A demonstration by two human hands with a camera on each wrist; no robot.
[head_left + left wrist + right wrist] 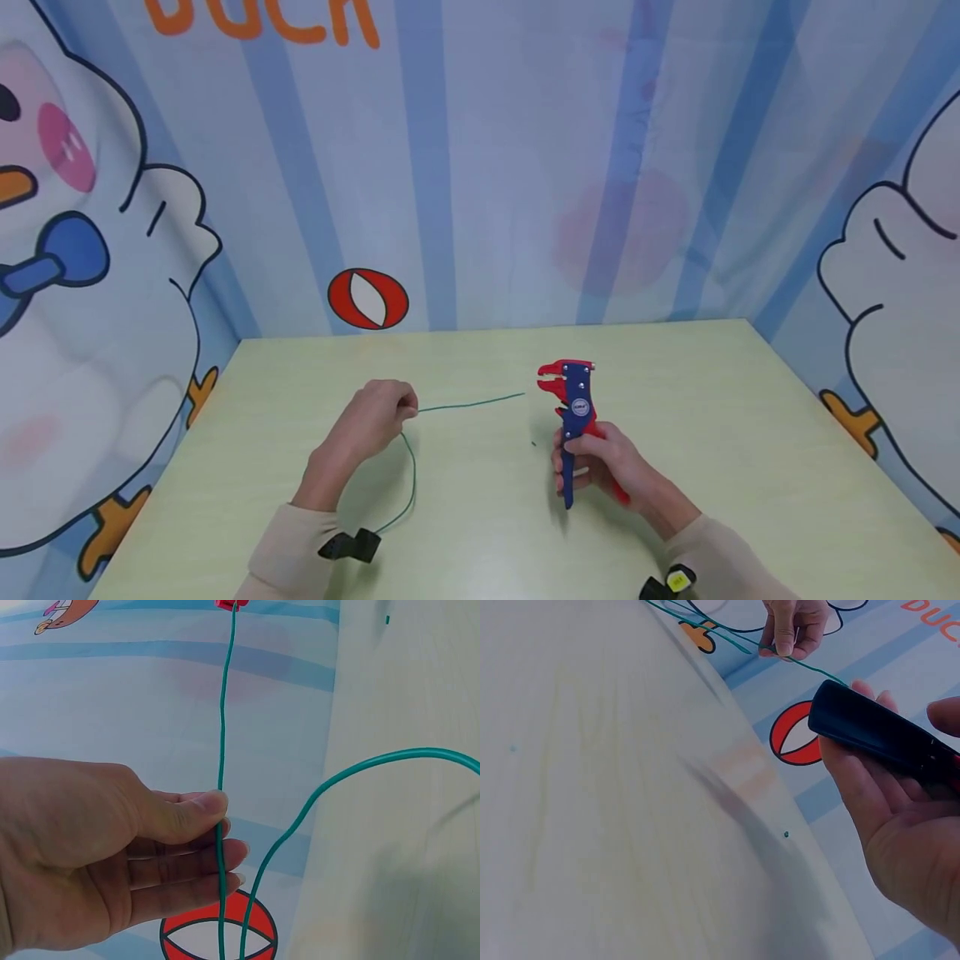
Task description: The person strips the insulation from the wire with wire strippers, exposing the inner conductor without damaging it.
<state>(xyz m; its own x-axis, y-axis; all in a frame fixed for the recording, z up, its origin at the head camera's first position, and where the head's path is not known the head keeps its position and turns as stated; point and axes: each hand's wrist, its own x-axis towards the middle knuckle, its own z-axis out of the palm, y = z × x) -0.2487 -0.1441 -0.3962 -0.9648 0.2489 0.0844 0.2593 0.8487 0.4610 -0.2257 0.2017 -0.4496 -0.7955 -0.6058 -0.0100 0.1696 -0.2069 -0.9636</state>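
Green thin wire [222, 750] pinched in left hand [375, 418]; right hand [609, 465] grips blue-red long-handled wire stripper [577, 387], between tabletop [697, 400] side edges.

Tool [579, 425] in R hand [618, 471]: smooth plastic-look, metal rivets [581, 385]. Wire [427, 752] in L hand [372, 419]: smooth plastic. Table [480, 517] below: matt. Backdrop [510, 167] beyond: cloth.

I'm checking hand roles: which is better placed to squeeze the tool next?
Probably the right hand: it holds the red-and-blue tool, while the left hand pinches the green wire, its end toward the tool.
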